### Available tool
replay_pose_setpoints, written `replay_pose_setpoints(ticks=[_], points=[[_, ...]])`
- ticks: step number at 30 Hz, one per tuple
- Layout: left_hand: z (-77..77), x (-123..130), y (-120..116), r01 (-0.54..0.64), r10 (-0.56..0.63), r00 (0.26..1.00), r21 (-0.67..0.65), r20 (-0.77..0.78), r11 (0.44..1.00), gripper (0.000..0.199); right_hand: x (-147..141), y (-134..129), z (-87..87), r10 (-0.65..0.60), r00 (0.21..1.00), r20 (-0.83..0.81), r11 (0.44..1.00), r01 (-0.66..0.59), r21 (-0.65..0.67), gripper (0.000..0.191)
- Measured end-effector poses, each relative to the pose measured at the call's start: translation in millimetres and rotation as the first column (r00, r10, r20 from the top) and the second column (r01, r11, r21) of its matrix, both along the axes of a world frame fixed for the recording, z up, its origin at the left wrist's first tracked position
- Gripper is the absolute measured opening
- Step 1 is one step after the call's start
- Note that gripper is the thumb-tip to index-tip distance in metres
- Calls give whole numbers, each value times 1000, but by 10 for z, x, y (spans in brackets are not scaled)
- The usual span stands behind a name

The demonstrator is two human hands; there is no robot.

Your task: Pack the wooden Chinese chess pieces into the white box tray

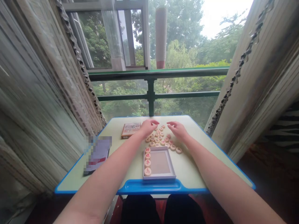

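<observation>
Round wooden pieces with red or dark characters (157,140) lie loosely spread in the middle of the table. My left hand (149,127) is over the far left side of the spread, fingers curled and pointing right. Across from it, my right hand (177,128) hovers at the far right of the pieces, its fingers apart and nothing seen in them. Nearer to me sits a shallow white box tray (161,161). Several red-marked pieces (147,163) stand in one column along its left wall.
A printed box lid (131,129) lies at the table's back left. On the left edge rests a partly blurred dark flat item (99,154). The table (193,179) has a blue rim and a front trough. Curtains flank both sides; a green railing runs behind.
</observation>
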State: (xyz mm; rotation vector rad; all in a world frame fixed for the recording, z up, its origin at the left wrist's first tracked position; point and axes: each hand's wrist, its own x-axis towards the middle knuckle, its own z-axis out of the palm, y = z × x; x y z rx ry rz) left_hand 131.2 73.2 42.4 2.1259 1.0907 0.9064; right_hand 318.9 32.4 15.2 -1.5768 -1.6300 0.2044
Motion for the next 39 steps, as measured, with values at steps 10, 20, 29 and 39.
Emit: replay_pose_setpoints(ticks=[10, 20, 29, 39], points=[[-48, 227, 468, 272, -200, 896, 134, -397, 953, 50, 108, 129, -155, 130, 951, 282, 980, -79, -183, 32], [-163, 220, 544, 464, -394, 790, 36, -470, 885, 32, 89, 160, -214, 208, 911, 357, 973, -153, -175, 34], [-263, 264, 540, 388, -282, 845, 158, -455, 908, 24, 161, 134, -224, 20, 915, 403, 990, 39, -136, 28], [-215, 171, 560, 435, -339, 828, 131, -447, 891, 27, 176, 125, -189, -8, 936, 353, 989, 60, -136, 14]])
